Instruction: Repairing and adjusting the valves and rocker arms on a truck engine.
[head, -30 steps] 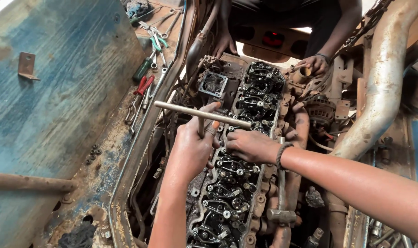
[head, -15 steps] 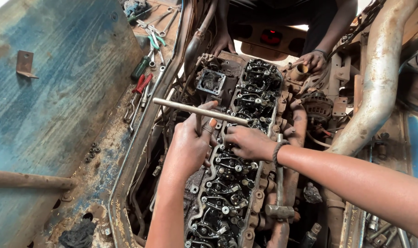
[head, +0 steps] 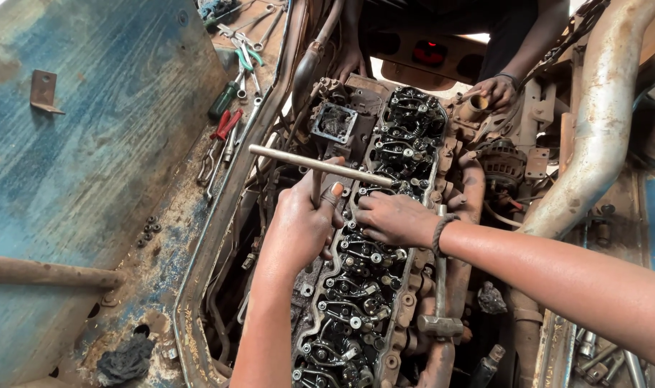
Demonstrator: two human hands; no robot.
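Two hands work over an oily black cylinder head [head: 374,287] that runs down the middle of the view, its rocker arms and springs exposed. The left hand [head: 299,223] is clenched around the upright shaft of a T-handle wrench [head: 320,167], thumb up against the shaft; the wrench's pale crossbar lies slanted above the knuckles, from upper left down toward the right. The right hand [head: 392,218] rests just beside it on the head, fingers curled down among the rocker arms; it seems to be pressing or pinching something small there, but the fingertips are hidden in the grime and I cannot tell what, if anything, they grip. A braided band sits on that wrist.

Near the right forearm, a hammer [head: 440,287] stands head down against the rusty edge of the engine. On the worn blue panel [head: 90,144] to the left lie loose tools: a green-handled screwdriver [head: 223,100], red-handled pliers [head: 220,133], spanners. A few small dark nuts [head: 149,228] sit lower on it. At the top, another person's hand [head: 494,90] touches a rusty fitting. A thick pale pipe [head: 593,136] curves down the right side.
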